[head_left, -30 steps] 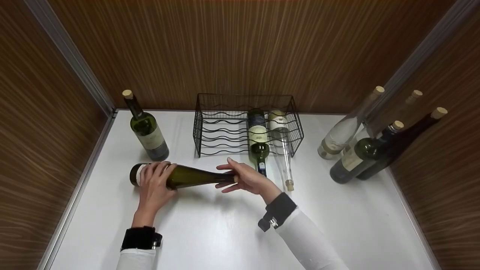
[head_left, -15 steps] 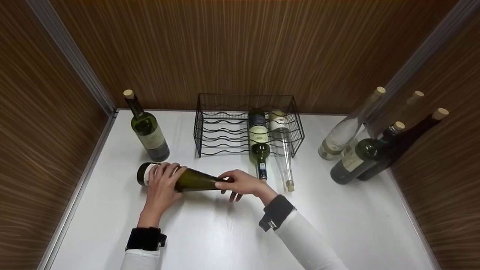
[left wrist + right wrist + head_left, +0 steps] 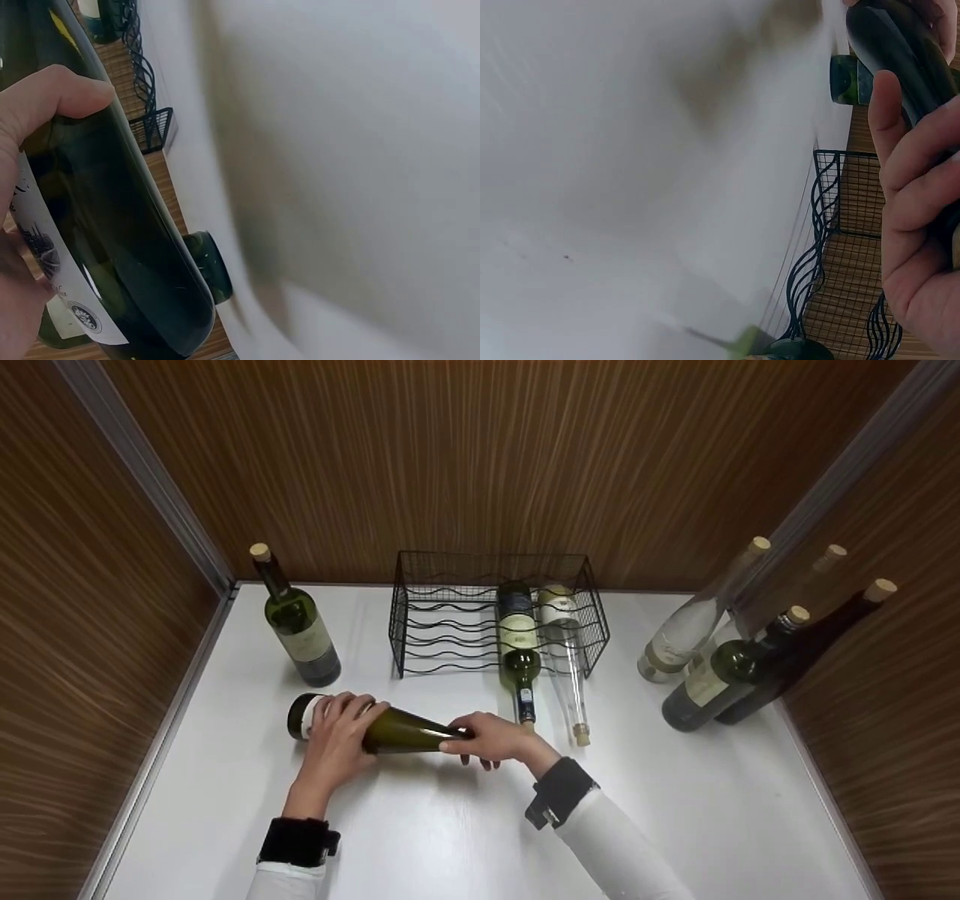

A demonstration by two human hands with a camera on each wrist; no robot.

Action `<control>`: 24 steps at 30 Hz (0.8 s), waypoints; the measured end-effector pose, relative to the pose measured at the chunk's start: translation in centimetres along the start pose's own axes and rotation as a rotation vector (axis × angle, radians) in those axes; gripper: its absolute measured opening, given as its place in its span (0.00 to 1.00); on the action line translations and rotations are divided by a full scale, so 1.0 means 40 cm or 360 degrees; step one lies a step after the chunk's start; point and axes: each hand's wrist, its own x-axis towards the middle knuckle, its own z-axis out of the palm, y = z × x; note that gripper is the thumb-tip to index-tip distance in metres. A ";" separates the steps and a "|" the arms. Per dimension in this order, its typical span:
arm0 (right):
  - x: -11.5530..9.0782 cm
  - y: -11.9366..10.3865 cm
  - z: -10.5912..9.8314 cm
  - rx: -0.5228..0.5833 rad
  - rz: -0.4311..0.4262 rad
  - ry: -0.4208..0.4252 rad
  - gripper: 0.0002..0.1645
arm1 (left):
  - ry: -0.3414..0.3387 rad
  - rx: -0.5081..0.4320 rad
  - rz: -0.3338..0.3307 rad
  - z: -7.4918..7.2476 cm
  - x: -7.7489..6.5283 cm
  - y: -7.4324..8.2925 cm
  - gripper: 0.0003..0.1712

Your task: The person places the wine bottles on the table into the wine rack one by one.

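Note:
A dark green wine bottle (image 3: 405, 731) lies sideways above the white table, its base to the left and its neck to the right. My left hand (image 3: 339, 741) grips its body from above, over the white label; in the left wrist view the thumb (image 3: 84, 96) presses along the glass (image 3: 127, 202). At the other end my right hand (image 3: 489, 737) holds the neck, fingers curled round it in the right wrist view, where the bottle's body (image 3: 896, 45) rises to the top. The cork end is mostly hidden by that hand.
Behind the hands stands a black wire wine rack (image 3: 450, 667), holding a green bottle (image 3: 519, 634) and a clear bottle (image 3: 574, 660) with necks toward me. One green bottle (image 3: 304, 637) stands at left. Several corked bottles, including a frosted one (image 3: 679, 634), stand at right.
My right hand has gone from spread fingers beside the neck to gripping it. My left hand and the bottle have shifted right and slightly toward me.

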 end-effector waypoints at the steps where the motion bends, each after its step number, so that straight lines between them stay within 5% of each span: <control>1: -0.001 0.001 0.001 0.0006 0.0000 0.0008 0.19 | -0.0005 0.0006 -0.0001 0.000 0.001 0.001 0.49; 11: -0.030 0.019 0.029 0.0019 -0.0017 0.0148 0.19 | 0.0026 -0.0029 0.0029 0.014 -0.010 0.018 0.48; 24: -0.086 0.019 0.058 0.0257 0.0152 0.0287 0.26 | 0.0051 -0.0121 -0.0013 0.029 -0.006 0.048 0.52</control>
